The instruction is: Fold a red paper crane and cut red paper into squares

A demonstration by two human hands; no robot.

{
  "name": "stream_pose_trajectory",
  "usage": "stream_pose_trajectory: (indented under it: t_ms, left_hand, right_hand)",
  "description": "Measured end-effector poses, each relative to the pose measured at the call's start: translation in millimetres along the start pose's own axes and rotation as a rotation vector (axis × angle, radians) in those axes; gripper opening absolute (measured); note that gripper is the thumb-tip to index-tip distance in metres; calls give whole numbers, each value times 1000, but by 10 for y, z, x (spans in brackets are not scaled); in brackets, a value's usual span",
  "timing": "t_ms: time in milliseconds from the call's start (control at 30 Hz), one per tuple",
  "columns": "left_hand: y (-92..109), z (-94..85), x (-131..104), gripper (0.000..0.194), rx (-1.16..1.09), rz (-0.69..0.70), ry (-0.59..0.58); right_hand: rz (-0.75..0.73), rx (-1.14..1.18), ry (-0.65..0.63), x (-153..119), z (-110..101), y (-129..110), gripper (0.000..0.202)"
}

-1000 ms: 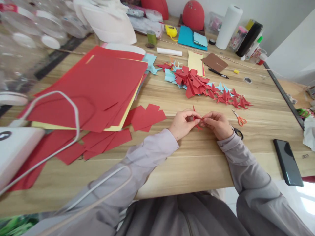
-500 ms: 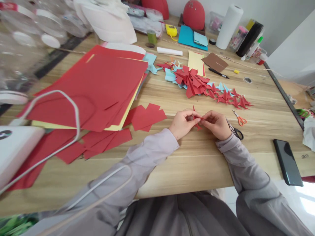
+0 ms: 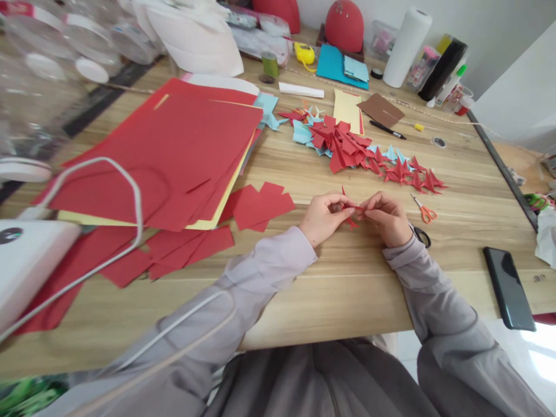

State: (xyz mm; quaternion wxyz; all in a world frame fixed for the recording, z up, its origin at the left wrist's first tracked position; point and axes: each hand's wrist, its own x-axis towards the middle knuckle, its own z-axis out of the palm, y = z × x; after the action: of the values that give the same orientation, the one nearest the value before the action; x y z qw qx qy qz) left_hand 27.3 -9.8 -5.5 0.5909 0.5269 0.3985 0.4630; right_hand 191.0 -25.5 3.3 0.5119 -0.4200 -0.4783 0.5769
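A small folded red paper piece (image 3: 353,223) with pointed ends is held between both hands above the wooden table. My left hand (image 3: 324,219) pinches its left side between thumb and fingers. At the right end of the piece, my right hand (image 3: 388,218) closes its fingertips on a thin tip. Behind the hands lies a pile of folded red and blue paper shapes (image 3: 341,142), trailing off to the right. Orange-handled scissors (image 3: 426,213) rest right of my right hand, and a dark-handled pair (image 3: 421,236) is partly hidden by it.
Large red sheets (image 3: 174,156) and smaller red pieces (image 3: 264,207) lie on the left, near a white device (image 3: 30,260) with a cable. A phone (image 3: 508,288) lies at the right edge. A paper roll (image 3: 407,49) and a black pen (image 3: 388,130) are farther back.
My right hand has shifted slightly right, opening a small gap between the two hands' fingertips. The left hand keeps its hold on the red piece.
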Motion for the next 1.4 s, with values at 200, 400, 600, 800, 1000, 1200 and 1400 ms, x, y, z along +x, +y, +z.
stream_pose_trajectory:
  t_ms: [200,400,600,800,1000,1200,1400]
  left_hand:
    - [26,9,1,14,-32,-29,36]
    - [44,15,-6,15,-42,-41,22]
    - [42,15,-2,13,-52,-36,27]
    - [24,15,0,15,-57,-30,38]
    - [6,14,3,17,-64,-23,31]
    - [20,6,3,14,-40,-14,25]
    - [20,7,1,11,-13,-13,26]
  right_hand:
    - [0,67,88,25,-36,-25,17]
    - [-80,-184,259,55,-23,29,27]
    - [-37,-198,133,35,3,13,30]
    - [-38,-195,63,18,8,10,23]
    - [-25,-121,37,25,-13,28,20]
    - [32,-44,-6,27,-22,45,22]
    - [34,-60,-6,25,-27,57,23]
